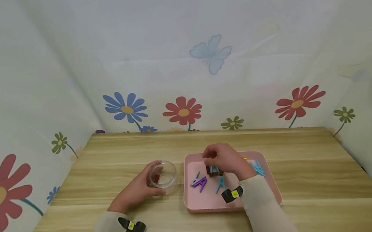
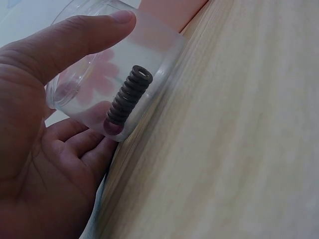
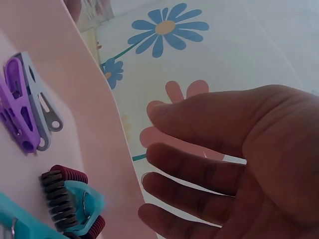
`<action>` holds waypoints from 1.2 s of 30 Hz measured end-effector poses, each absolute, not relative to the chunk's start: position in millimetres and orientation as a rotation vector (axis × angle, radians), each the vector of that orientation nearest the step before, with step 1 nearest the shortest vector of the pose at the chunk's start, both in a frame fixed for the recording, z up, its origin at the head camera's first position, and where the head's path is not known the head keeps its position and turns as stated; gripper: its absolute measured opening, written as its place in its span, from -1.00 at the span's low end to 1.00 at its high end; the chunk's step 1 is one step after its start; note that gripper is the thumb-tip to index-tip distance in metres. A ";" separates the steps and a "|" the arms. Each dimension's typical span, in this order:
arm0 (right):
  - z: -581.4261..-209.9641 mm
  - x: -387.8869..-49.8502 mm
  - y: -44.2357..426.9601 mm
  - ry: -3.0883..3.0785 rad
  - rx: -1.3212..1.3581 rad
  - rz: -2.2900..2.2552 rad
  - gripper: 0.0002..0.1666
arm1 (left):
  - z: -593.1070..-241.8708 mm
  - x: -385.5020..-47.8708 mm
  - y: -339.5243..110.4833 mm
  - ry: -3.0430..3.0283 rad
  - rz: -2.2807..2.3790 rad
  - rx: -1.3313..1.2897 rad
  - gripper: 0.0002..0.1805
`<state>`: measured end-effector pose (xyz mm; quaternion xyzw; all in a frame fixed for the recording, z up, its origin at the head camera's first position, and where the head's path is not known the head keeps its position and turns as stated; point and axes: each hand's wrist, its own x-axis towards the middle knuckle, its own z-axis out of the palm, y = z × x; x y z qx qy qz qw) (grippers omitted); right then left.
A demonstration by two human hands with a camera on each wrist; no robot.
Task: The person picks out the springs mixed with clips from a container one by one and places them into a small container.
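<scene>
My left hand [image 1: 138,189] grips a clear plastic jar [image 2: 154,47] near the tray's left side, thumb on one side and fingers on the other. Inside the jar lie a dark coil spring [image 2: 129,94] and something dark red, partly hidden behind it. Above the pink tray [image 1: 193,204] hovers my right hand [image 1: 227,160], its fingers loosely bent and nothing visible between them. Below it, a dark spring [image 3: 59,201] and dark red springs [image 3: 75,174] lie around a turquoise clothes peg [image 3: 94,199]. A purple peg [image 3: 21,107] rests against a grey peg [image 3: 42,102] in the tray.
More turquoise pegs [image 1: 220,184] lie in the tray, some near its right side, where a bit of yellow [image 1: 245,159] shows. The tray has a raised rim. A flower-printed cloth [image 1: 147,74] hangs behind the wooden table [image 1: 317,177].
</scene>
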<state>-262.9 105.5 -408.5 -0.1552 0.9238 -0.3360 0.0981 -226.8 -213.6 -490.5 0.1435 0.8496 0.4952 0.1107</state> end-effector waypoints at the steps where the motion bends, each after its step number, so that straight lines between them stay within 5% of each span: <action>1: -409.2 -263.1 107.2 2.721 -0.452 -0.997 -0.84 | -489.6 -228.5 -212.2 2.494 1.452 0.434 0.01; 36: -415.6 -261.6 109.1 2.597 -0.429 -0.815 -0.93 | -477.6 -229.4 -205.3 2.469 1.420 0.412 0.00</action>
